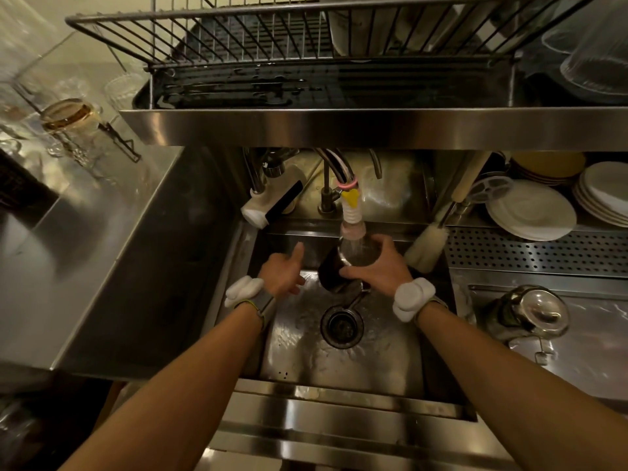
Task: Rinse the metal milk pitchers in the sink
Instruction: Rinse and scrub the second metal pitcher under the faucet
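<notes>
A metal milk pitcher (pixel 343 263) is held over the steel sink (pixel 306 355), directly under the white-and-yellow faucet nozzle (pixel 352 212). Water streams from the nozzle into the pitcher's mouth. My right hand (pixel 377 266) grips the pitcher from the right, thumb and fingers curled round its body. My left hand (pixel 283 275) hovers to the left of the pitcher without touching it, index finger pointing forward and the other fingers loosely curled. Both wrists wear white bands. The pitcher's handle pokes out below my right hand.
The round drain (pixel 341 326) lies in the wet basin. A bottle brush (pixel 424 244) leans at the sink's back right. Stacked white plates (pixel 533 209) and a metal lidded pot (pixel 530 312) sit to the right. A wire dish rack (pixel 306 39) hangs overhead. Glasses (pixel 68 120) stand at left.
</notes>
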A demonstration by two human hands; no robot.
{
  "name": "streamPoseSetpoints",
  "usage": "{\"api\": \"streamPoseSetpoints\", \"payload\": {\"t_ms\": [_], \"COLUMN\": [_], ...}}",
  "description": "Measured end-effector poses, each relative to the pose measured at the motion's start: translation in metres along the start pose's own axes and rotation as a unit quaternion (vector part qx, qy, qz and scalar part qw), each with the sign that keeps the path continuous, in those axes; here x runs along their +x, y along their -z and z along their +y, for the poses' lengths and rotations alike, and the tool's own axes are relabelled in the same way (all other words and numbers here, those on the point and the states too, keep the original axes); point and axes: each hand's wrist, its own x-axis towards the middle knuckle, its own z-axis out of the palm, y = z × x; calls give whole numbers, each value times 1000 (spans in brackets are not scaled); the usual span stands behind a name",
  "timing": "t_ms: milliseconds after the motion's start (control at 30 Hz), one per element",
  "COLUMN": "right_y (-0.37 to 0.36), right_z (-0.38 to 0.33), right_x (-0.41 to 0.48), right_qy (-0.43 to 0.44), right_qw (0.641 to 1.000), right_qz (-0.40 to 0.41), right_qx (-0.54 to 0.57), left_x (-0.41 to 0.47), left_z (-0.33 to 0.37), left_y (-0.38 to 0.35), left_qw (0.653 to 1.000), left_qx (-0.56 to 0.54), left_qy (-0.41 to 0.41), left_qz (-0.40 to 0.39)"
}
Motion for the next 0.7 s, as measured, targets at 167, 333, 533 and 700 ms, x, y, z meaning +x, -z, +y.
{"api": "streamPoseSetpoints", "payload": {"t_ms": [167, 333, 533, 700], "right_y": [-12, -9, -10, -9], "right_z": [-7, -8, -10, -18], "right_x": [3, 2, -6, -5], "right_qy": [14, 41, 41, 47], "right_qw": [1000, 998, 997, 998], "right_qz": [-13, 20, 3, 21], "right_qx": [1, -40, -65, -48], "left_x": [2, 4, 2, 7], "left_z": [-10, -13, -12, -11], "left_y": [2, 1, -4, -5], "left_qw": [1000, 1000, 999, 998], "left_qx": [11, 11, 5, 2], "left_qy": [3, -17, -38, -64], "left_qz": [6, 1, -6, 0]}}
